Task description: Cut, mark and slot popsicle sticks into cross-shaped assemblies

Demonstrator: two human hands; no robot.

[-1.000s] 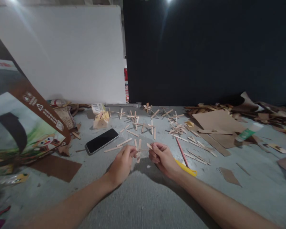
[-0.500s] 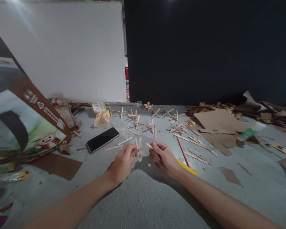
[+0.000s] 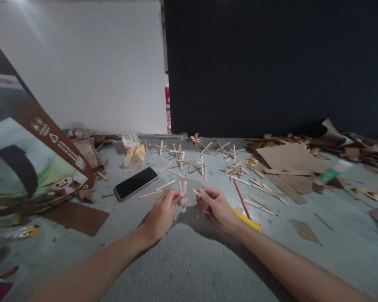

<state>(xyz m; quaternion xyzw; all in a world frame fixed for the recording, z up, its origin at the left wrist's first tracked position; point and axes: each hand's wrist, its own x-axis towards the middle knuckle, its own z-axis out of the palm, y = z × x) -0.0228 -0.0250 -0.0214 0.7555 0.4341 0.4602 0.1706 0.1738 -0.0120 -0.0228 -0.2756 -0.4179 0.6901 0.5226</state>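
Observation:
My left hand (image 3: 162, 212) and my right hand (image 3: 214, 206) meet low over the grey floor, fingers pinched. Between them they hold a small cross of wooden craft sticks (image 3: 185, 195): the left fingertips grip the upright stick, the right fingers pinch a short stick (image 3: 196, 192) at its side. Several loose sticks and finished stick crosses (image 3: 202, 163) lie scattered just beyond the hands.
A black phone (image 3: 135, 183) lies to the left of the hands. A printed cardboard box (image 3: 25, 155) leans at far left. A yellow-handled tool (image 3: 247, 219) and a red pencil (image 3: 240, 197) lie right of my right hand. Brown cardboard sheets (image 3: 288, 161) and a glue tube (image 3: 330, 173) sit at right.
The hands keep their pinch on the stick cross and barely shift; the view has drifted slightly.

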